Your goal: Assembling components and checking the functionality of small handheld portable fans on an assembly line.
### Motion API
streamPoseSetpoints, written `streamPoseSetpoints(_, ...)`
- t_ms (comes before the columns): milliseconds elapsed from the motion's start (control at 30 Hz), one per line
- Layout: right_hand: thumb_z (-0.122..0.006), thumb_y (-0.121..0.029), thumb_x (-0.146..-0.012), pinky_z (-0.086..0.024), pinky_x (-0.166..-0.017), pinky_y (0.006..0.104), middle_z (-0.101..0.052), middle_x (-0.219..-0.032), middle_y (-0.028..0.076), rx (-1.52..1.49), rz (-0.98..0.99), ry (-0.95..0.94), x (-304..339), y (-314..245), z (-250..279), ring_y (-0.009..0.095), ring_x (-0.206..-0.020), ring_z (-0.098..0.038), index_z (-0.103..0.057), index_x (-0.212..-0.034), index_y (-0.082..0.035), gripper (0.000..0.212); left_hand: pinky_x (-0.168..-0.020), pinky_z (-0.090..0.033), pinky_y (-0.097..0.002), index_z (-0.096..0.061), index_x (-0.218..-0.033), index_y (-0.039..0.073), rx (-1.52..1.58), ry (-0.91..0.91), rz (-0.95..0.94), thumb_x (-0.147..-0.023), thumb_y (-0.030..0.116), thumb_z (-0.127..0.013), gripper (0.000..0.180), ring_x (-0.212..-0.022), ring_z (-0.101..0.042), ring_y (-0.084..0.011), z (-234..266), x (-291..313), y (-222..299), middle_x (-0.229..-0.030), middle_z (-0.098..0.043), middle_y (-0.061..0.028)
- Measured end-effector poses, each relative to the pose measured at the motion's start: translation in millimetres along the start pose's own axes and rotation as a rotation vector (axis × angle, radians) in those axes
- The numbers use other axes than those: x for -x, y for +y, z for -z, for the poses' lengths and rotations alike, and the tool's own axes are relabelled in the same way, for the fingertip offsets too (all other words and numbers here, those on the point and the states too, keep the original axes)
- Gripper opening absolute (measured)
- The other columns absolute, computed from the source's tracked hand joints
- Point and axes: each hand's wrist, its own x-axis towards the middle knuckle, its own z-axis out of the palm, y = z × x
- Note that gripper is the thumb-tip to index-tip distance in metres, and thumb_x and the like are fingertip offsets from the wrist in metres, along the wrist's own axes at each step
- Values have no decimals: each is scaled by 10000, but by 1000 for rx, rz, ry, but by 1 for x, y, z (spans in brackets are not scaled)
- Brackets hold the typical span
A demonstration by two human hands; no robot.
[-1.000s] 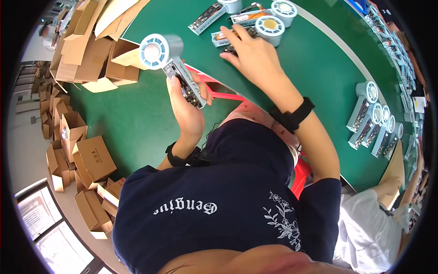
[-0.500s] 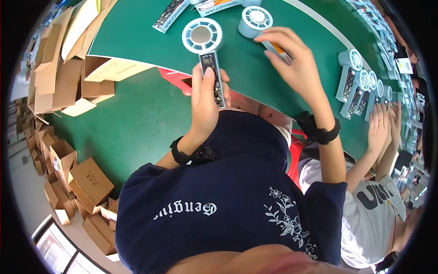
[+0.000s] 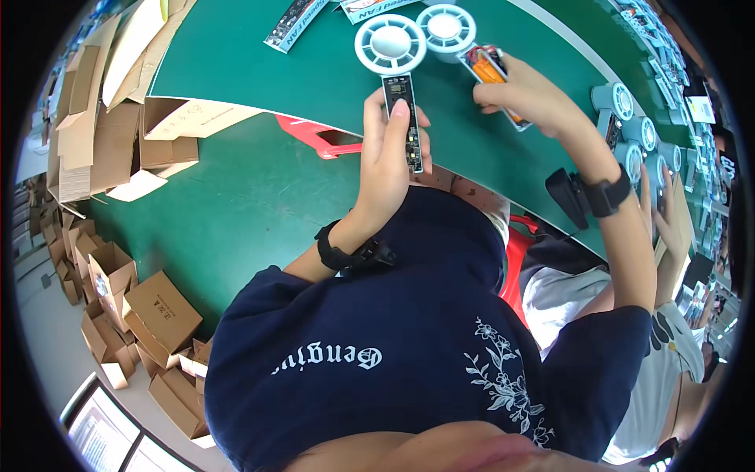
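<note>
A pale blue handheld fan (image 3: 391, 43) with a round grille is in my left hand (image 3: 383, 153). My fingers wrap its handle and the thumb presses on the long dark circuit board (image 3: 399, 90) showing in it. Close by on the right, my right hand (image 3: 539, 98) is closed round the handle of a second handheld fan (image 3: 447, 25). That handle lies open and shows an orange battery (image 3: 488, 71) and thin wires. The two round fan heads are side by side, seeming to touch or overlap slightly. My right fingertips are partly hidden behind the handle.
More fan parts (image 3: 295, 25) lie at the far edge of the green table (image 3: 236, 63). Several fans (image 3: 613, 102) stand at the right, by a co-worker's hands (image 3: 661, 204). Cardboard boxes (image 3: 161, 311) pile up at the left, and a red stool (image 3: 519, 263) is below the table.
My left hand has carried its fan to the right. The right hand has gone from hovering with spread fingers to gripping the second fan, whose handle now shows its battery. The co-worker's hands have shifted.
</note>
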Motion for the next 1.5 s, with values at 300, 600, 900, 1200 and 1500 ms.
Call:
streamPoseSetpoints(300,-675,-258,-824,-446,-540,254,-574,-802,82,-6,22,372,51,15,-21,107,-640,-544,-443,-1124,33,477,-448,-443,-217,-304,-1209,9,94,-82,49,-996,235,-379,319,-556,-506,-84,-31,-14,-1,-912,-518,-81)
streamPoseSetpoints(600,-552,-232,-925,-450,-673,230,-589,-871,68,-492,90,255,71,55,-39,99,-713,-559,-454,-1186,9,369,-474,-438,-243,-343,-1169,16,-91,-162,122,-988,258,-390,306,-584,-525,-117,-53,-19,-26,-941,-547,-108)
streamPoseSetpoints(900,-467,-273,-968,-464,-630,239,-603,-852,70,-911,85,314,74,53,-47,105,-691,-578,-510,-1097,0,305,-487,-445,-259,-342,-1234,15,-21,-293,225,-993,281,-272,365,-626,-520,-127,-54,-18,-29,-967,-540,-104)
streamPoseSetpoints(1200,-434,-285,-978,-486,-594,274,-596,-782,91,-1187,144,293,71,60,-48,149,-626,-586,-507,-1036,-12,289,-523,-474,-262,-341,-1151,18,10,-347,159,-992,202,-304,246,-621,-531,-112,-56,-19,-29,-835,-524,-96)
streamPoseSetpoints(1500,-424,-278,-980,-487,-583,282,-592,-819,105,-1256,136,474,65,65,-52,161,-632,-581,-471,-1013,-13,271,-507,-442,-261,-369,-1130,12,73,-365,185,-989,194,-315,236,-594,-514,-119,-54,-21,-30,-796,-505,-96)
